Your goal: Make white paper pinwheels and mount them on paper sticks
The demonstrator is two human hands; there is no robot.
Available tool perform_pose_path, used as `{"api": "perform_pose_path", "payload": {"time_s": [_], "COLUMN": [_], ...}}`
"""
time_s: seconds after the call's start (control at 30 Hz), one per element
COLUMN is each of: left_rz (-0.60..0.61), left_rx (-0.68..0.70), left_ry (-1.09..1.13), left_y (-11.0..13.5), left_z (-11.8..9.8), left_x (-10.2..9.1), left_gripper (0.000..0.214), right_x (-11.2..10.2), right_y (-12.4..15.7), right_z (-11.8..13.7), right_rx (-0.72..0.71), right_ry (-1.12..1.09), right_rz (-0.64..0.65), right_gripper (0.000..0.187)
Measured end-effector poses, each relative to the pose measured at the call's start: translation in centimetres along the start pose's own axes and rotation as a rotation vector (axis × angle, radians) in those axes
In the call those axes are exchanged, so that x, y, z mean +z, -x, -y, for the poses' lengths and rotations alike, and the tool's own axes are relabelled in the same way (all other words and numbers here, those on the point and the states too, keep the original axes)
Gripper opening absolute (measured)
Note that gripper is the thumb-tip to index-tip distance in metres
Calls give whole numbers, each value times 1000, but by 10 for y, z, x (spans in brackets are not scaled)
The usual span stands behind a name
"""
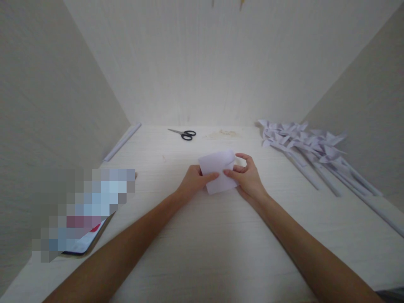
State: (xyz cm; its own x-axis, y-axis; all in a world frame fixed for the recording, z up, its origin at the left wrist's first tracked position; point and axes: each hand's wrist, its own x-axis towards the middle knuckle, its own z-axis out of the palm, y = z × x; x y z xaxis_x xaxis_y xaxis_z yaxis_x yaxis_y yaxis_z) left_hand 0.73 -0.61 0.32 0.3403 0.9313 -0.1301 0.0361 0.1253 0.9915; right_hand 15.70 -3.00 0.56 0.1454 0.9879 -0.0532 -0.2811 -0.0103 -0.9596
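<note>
A small folded sheet of white paper (217, 168) lies tilted on the pale wooden table (195, 248), held between both hands. My left hand (194, 181) grips its left edge, thumb lying across the top of the sheet. My right hand (248, 176) holds the right edge, thumb pressed onto the paper and fingers curled behind it. The two thumbs almost meet in the middle of the sheet.
Black-handled scissors (184, 134) lie at the back of the table. A pile of white paper pinwheels on rolled paper sticks (312, 151) fills the right side. A rolled paper stick (123, 141) lies along the left wall. A blurred-out flat object (82, 210) sits at the left.
</note>
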Motion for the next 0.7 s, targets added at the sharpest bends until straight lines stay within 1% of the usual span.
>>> {"api": "perform_pose_path", "payload": {"time_s": [0.1,0.17,0.23,0.3,0.37,0.43,0.53,0.7], "left_rz": [109,179,210,197,180,176,165,151], "left_rx": [-67,-113,-139,-135,-115,-102,-103,-88], "left_ry": [129,149,70,-57,-158,-214,-253,-267], "left_y": [-2,-2,-1,0,1,1,1,1], "left_z": [-6,-9,-11,-10,-9,-8,-7,-8], "left_x": [-5,-7,-7,-6,-5,-4,-3,-2], "left_gripper": [31,27,25,23,22,22,21,25], "right_x": [-10,-15,-17,-18,-17,-17,-17,-17], "right_y": [-2,-2,-2,-1,-1,-1,-2,-3], "right_z": [10,13,13,11,9,8,7,5], "right_rx": [83,112,118,123,123,122,106,52], "right_ry": [45,97,139,163,179,198,217,223], "right_rz": [125,217,295,350,372,365,348,362], "right_gripper": [66,65,64,62,60,60,59,58]}}
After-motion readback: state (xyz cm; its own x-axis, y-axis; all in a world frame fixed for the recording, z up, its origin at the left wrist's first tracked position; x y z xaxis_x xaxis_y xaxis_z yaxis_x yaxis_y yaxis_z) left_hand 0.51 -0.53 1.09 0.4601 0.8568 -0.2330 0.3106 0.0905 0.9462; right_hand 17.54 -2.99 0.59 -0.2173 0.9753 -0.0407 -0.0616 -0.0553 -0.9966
